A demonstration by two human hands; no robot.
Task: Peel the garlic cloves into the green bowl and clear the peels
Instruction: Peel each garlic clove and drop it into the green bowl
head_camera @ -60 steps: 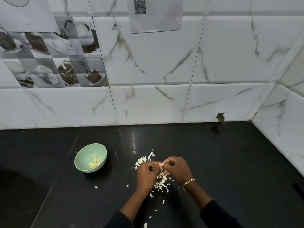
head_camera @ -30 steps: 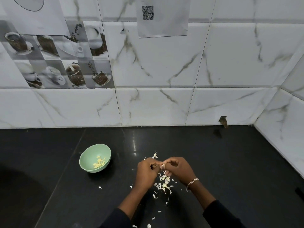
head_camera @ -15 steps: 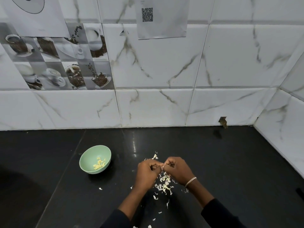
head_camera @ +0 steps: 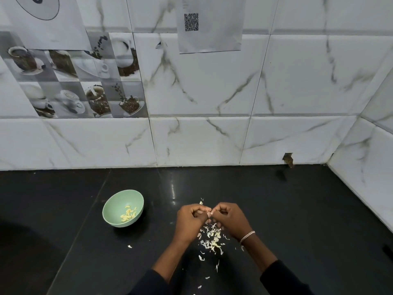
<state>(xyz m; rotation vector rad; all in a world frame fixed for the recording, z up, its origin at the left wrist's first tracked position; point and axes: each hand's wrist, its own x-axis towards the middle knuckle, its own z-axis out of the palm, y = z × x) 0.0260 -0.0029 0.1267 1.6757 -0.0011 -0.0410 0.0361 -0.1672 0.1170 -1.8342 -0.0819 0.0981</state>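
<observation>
My left hand (head_camera: 190,222) and my right hand (head_camera: 230,220) meet fingertip to fingertip above the black counter, both pinching a small garlic clove (head_camera: 209,213) that is mostly hidden by the fingers. A heap of pale garlic peels (head_camera: 211,239) lies on the counter right beneath the hands. The green bowl (head_camera: 112,219) stands to the left of my left hand, apart from it, with several peeled cloves (head_camera: 128,212) inside.
Stray peel bits lie around the heap, one (head_camera: 129,246) near the bowl and others toward the front edge. The black counter (head_camera: 297,209) meets white tiled walls at the back and right. A paper sheet with a QR code (head_camera: 191,22) hangs on the wall.
Both hands stay together on the clove with only small finger motions. The view has shifted a little, so the peels behind the hands are now mostly hidden.
</observation>
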